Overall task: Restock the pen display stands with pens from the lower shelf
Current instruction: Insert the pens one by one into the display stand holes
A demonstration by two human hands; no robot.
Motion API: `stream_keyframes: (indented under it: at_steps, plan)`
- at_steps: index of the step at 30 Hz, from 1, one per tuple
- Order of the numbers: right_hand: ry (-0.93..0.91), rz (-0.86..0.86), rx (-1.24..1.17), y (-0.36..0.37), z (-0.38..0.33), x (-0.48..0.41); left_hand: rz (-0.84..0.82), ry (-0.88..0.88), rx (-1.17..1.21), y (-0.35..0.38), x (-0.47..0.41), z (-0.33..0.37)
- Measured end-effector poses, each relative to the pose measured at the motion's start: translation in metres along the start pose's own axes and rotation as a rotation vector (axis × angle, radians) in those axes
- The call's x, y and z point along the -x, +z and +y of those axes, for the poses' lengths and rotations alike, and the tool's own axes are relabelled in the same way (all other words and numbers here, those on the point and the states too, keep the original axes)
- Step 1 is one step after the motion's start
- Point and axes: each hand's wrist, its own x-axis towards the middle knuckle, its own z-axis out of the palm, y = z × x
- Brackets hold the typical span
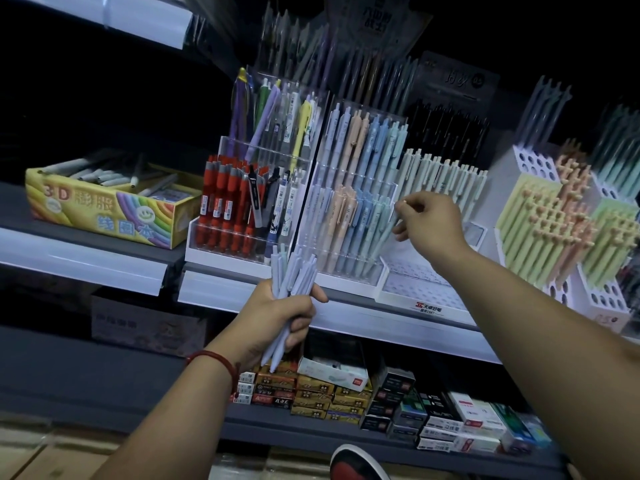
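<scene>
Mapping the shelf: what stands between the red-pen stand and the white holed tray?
A clear tiered stand of pastel blue, peach and mint pens, in the head view.

My left hand (280,317) grips a pen bundle (294,271) upright; my right hand (431,221) reaches forward, fingers (417,202) pinching a pen (402,202).
</scene>
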Motion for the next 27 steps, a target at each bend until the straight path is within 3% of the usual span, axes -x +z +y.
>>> stream_keyframes:
  at_steps: [9, 15, 19, 24, 27]
  plan:
    - [-0.038, 0.024, 0.021, 0.011, 0.004, -0.002, 0.015, -0.002, -0.019, 0.001, -0.003, -0.003]
    - [0.073, 0.018, -0.147, 0.016, 0.006, 0.01, 0.013, -0.007, -0.053, 0.002, -0.001, -0.002]
    - [-0.015, 0.104, 0.018, 0.027, -0.003, 0.038, 0.04, 0.007, -0.077, 0.003, 0.001, 0.0]
    - [-0.193, -0.383, -0.094, 0.039, -0.044, 0.077, 0.106, 0.023, -0.214, 0.011, 0.005, 0.003]
    - [-0.21, -0.461, -0.05, 0.037, -0.061, 0.083, 0.132, 0.029, -0.33, 0.014, 0.01, 0.007]
